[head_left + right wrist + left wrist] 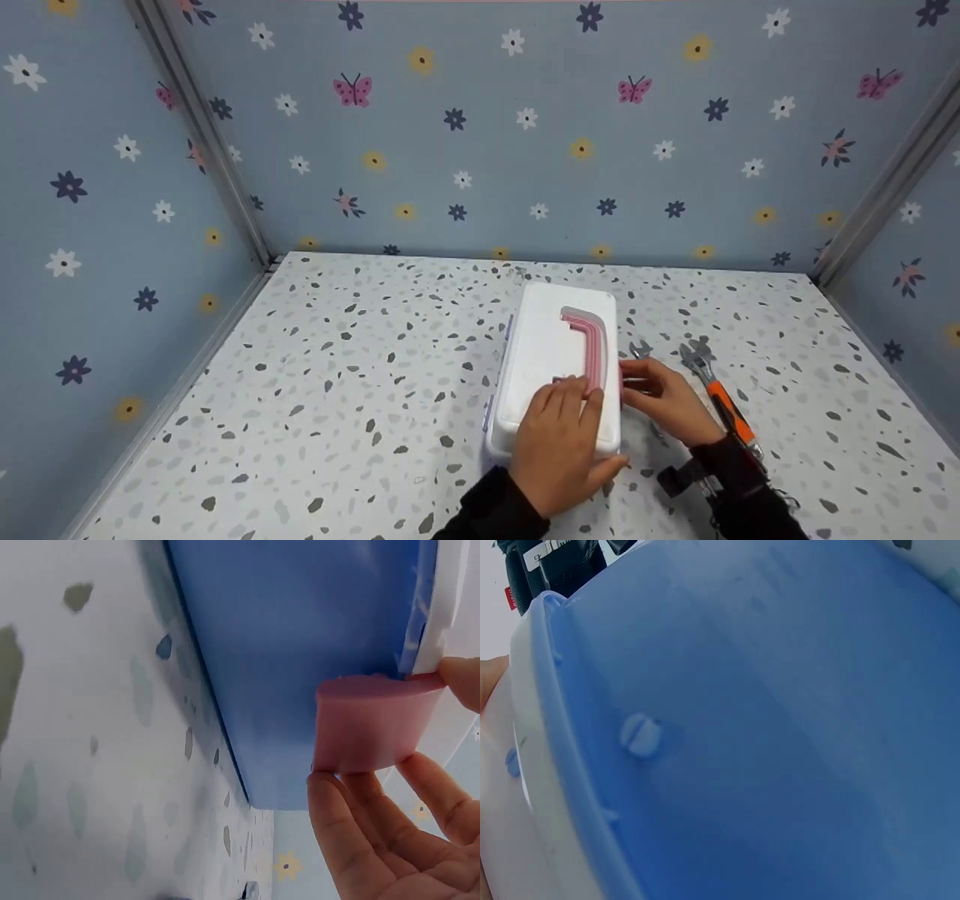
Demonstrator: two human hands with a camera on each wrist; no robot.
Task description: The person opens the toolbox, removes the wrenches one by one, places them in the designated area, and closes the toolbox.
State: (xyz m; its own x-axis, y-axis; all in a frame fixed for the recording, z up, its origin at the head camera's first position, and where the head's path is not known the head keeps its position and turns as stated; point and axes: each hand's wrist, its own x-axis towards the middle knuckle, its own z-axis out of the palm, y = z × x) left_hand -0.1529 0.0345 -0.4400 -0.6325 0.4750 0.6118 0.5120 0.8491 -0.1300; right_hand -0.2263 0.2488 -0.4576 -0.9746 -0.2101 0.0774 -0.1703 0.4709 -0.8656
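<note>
A box with a white lid [541,337] and a pink handle [592,349] recessed in it stands on the table. In both wrist views its blue body [780,727] fills much of the picture. My left hand [559,446] rests on the near part of the lid, fingers extended to the handle's near end. At the box's right side, my right hand [667,397] holds a pink latch [371,727]. The right wrist view has the thumb at the latch's lid end and the fingertips along its other edge. The latch lies against lid rim and body.
Right of the box lie an adjustable wrench [729,412] with an orange and black handle and a silver wrench [640,349], partly hidden by my right hand. The speckled table [337,390] meets flower-patterned walls [525,187] at the back and sides.
</note>
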